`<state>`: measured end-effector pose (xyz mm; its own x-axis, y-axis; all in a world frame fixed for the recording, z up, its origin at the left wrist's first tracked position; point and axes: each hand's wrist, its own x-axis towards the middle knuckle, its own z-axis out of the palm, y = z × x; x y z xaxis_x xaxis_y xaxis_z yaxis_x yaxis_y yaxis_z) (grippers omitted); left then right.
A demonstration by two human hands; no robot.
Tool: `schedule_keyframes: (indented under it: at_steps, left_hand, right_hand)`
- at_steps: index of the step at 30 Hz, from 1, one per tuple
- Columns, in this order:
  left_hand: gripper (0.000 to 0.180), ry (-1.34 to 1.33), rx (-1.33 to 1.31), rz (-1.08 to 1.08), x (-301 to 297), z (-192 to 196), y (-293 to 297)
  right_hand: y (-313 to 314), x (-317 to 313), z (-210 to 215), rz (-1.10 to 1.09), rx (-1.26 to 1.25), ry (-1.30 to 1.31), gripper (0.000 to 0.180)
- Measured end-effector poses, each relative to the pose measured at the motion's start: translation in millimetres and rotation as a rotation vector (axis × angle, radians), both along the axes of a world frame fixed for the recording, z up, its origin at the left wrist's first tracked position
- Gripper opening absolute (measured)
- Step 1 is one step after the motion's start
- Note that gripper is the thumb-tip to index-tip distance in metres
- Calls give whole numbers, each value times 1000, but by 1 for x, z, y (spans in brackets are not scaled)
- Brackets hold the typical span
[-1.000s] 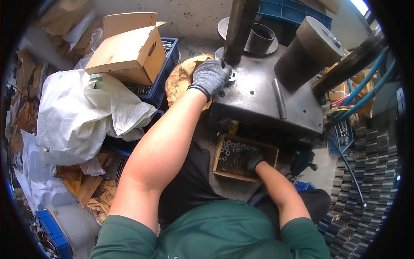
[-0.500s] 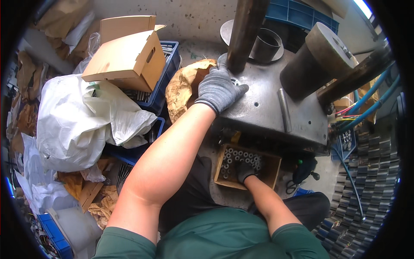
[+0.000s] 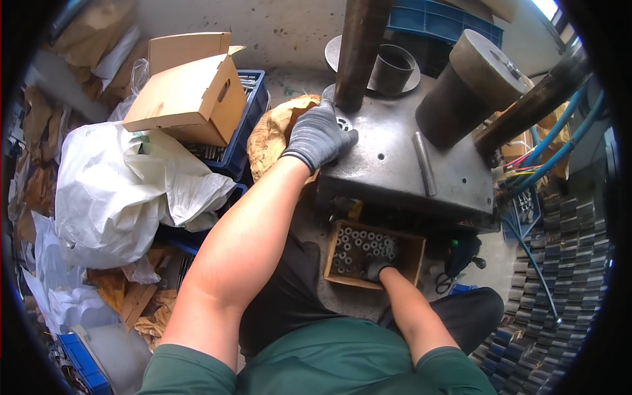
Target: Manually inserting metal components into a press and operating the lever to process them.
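My left hand, in a grey knit glove, rests at the left edge of a steel machine table, thumb spread from the fingers. Between thumb and fingers shows a round slotted metal piece, close to the dark upright column. An opened brown paper bag lies just left of this hand; what it contains is hidden. Lower down, my right hand, gloved too, reaches into a wooden box of short hollow metal cylinders. Its fingers are hard to see in the shadow.
A loose steel rod and a heavy tilted cylinder are on the machine table. A cardboard box tops a blue crate at left, beside a white sack. Dark metal blocks are stacked at right; blue hoses hang nearby.
My right hand has shifted slightly rightward and toward me within the wooden box, uncovering more cylinders. The whole view has shifted a little; my left hand keeps its place on the table.
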<state>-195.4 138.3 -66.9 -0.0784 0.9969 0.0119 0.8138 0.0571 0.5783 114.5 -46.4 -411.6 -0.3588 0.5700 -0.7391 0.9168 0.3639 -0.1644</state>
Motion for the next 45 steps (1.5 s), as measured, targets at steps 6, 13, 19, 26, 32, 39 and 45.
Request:
schedule_keyframes:
  at_steps: [6,13,19,26,32,39,45]
  left_hand:
    - [68,-76,67,-70,-13,-5,3]
    - [58,-182,11,-86,-27,-14,13]
    - [70,-457,-103,-65,-27,-28,16]
    - [45,-563,-126,18,-26,-37,22]
    - [48,-540,-256,16,-17,-25,32]
    - [41,158,114,-11,19,14,-15]
    - [27,177,221,-146,12,16,-22]
  right_hand:
    - [3,3,15,-39,-45,128,62]
    - [-2,0,67,46,-114,42,48]
    - [0,0,155,116,-41,67,37]
    - [41,59,351,121,350,215,36]
    - [70,91,387,-355,477,593,33]
    - [121,77,362,-476,498,736,34]
    - [151,78,350,-431,431,721,41]
